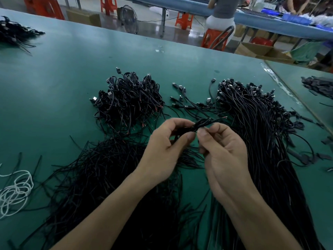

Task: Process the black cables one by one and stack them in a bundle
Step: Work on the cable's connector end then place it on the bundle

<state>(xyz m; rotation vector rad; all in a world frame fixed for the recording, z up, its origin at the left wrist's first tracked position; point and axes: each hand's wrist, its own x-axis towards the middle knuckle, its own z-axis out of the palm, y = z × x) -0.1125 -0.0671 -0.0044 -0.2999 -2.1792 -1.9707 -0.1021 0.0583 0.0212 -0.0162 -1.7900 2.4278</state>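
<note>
- Holds a short folded black cable (202,123) above the table between both hands, a thin matte hank doubled on itself
- Pinches its near end with the left hand (162,147), thumb and curled fingers closed round the strands
- Pinches the same hank with the right hand (222,152), thumb and forefinger tips pressed on it, other fingers curled under
- Just beyond the hands, a heap of looped cables (129,100), tangled, with bare red-tipped ends and boxy plugs sticking out
- To the right, a long sheaf of straight cables (261,134), thin glossy strands lying side by side, plugs bunched at the far end
- Between those two, a few loose plugged cables (189,102) splayed flat
- Under the left forearm, a scraggly mat of cut wires (100,177), fine and criss-crossed
- At the left edge, a coil of white cord (16,192), twisted and rope-like
- All on a smooth, dull green table (63,78)
- Far left, another dark cable pile (14,33); far right, flat black strips (319,85)
</note>
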